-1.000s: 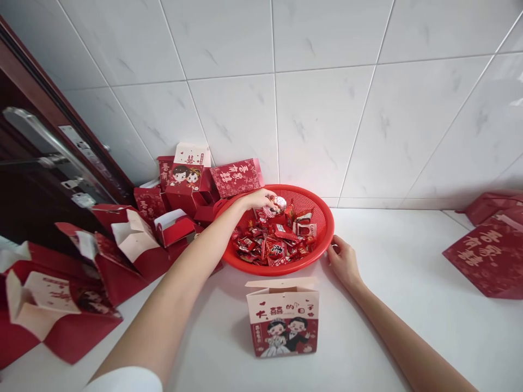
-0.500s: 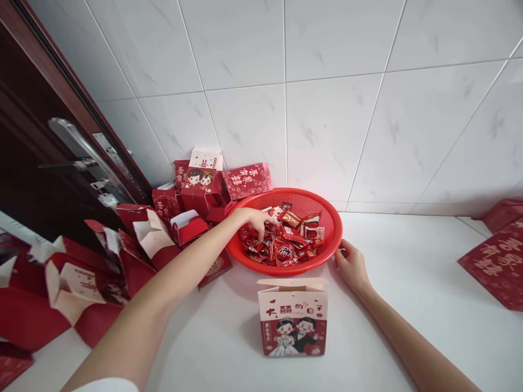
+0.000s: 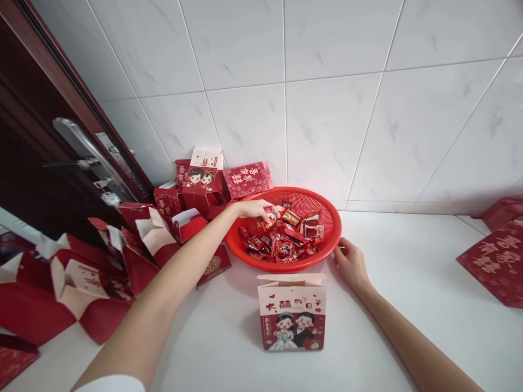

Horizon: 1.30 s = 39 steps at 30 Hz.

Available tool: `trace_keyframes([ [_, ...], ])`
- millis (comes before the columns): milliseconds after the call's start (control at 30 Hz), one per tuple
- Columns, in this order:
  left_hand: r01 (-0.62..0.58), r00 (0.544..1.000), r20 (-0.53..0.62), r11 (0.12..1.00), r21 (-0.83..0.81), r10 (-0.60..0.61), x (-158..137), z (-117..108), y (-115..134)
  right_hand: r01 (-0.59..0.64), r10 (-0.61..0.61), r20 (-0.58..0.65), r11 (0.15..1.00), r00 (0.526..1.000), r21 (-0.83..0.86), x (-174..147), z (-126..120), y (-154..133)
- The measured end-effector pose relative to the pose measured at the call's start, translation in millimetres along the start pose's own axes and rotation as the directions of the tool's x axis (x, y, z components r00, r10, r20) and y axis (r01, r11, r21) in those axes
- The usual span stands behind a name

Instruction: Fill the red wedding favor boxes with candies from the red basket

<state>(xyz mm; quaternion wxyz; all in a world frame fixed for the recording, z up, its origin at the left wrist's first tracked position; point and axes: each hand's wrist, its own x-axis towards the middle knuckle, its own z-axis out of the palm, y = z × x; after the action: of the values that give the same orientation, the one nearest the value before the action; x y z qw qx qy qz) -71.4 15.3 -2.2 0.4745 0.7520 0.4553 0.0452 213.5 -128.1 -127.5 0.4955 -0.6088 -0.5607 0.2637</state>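
Over the left part of a red plastic basket (image 3: 330, 244), my left hand (image 3: 254, 209) is closed on a red-and-white wrapped candy (image 3: 269, 216). Several wrapped candies (image 3: 281, 247) lie heaped in the basket below it. My right hand (image 3: 352, 264) is at the basket's right rim, its fingers curled against the edge and partly hidden. Just in front of the basket stands an upright gift box (image 3: 292, 316) with a cartoon couple on its front. Its top flaps are raised, and its inside cannot be seen.
Several red gift boxes (image 3: 98, 305) with raised flaps crowd the left side of the white table (image 3: 408, 261). More boxes (image 3: 247, 181) are stacked against the tiled wall (image 3: 318, 136). Another red box (image 3: 496, 264) lies at the right. A dark door (image 3: 28, 136) with a metal handle stands left.
My left hand has lifted a little out of the heap and now has a wrapped candy in its fingers. The right hand stays at the basket's rim.
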Motion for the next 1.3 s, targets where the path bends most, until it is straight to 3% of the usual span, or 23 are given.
trace_keyframes([
  [100, -0.037, 0.999, -0.001, 0.997, -0.073, 0.037, -4.5, 0.7, 3.9, 0.008, -0.008, -0.004, 1.000, 1.000, 0.006, 0.0, 0.0, -0.4],
  [267, -0.080, 0.995, -0.066, 0.995, -0.055, 0.076, -2.3, 2.4, 2.8, 0.008, -0.008, -0.007, 1.000, 1.000, 0.024, -0.3, -0.4, -1.9],
  [367, -0.045, 0.992, -0.120, 0.999, -0.001, 0.045, -0.1, 2.6, 0.8, 0.005, -0.005, -0.004, 1.000, 1.000, 0.026, -0.5, -0.3, -2.4],
  [533, 0.083, 0.996, -0.038, 0.997, 0.005, -0.083, -1.7, 4.1, 1.3, -0.006, 0.006, 0.000, 1.000, 1.000, 0.009, -0.8, -0.4, -3.0],
  [633, 0.120, 0.990, -0.108, 0.961, 0.249, -0.095, -2.6, 2.9, 1.8, -0.002, 0.003, -0.002, 1.000, 1.000, 0.009, -0.7, -0.7, -3.3],
  [733, 0.150, 0.978, -0.201, 0.867, 0.475, -0.059, -1.5, -1.1, 0.4, 0.005, -0.005, -0.007, 1.000, 1.000, 0.011, -0.5, -0.9, -3.4],
  [900, 0.161, 0.964, -0.268, 0.798, 0.580, 0.000, 0.4, -3.2, -0.3, 0.009, -0.009, -0.011, 1.000, 1.000, 0.004, -0.6, -0.6, -3.2],
  [1033, 0.109, 0.979, -0.204, 0.784, 0.611, 0.022, 1.4, 8.4, 3.0, 0.022, -0.022, -0.011, 1.000, 1.000, 0.007, -0.6, -1.0, -3.3],
  [1133, 0.105, 0.992, -0.123, 0.792, 0.601, -0.039, 5.3, 21.7, 1.4, 0.022, -0.022, -0.006, 1.000, 1.000, 0.005, -0.5, -1.6, -3.1],
  [1300, 0.149, 0.989, -0.101, 0.815, 0.560, -0.112, 12.9, 34.1, -8.4, 0.002, -0.002, 0.005, 1.000, 1.000, -0.002, -0.4, -1.3, -2.5],
])
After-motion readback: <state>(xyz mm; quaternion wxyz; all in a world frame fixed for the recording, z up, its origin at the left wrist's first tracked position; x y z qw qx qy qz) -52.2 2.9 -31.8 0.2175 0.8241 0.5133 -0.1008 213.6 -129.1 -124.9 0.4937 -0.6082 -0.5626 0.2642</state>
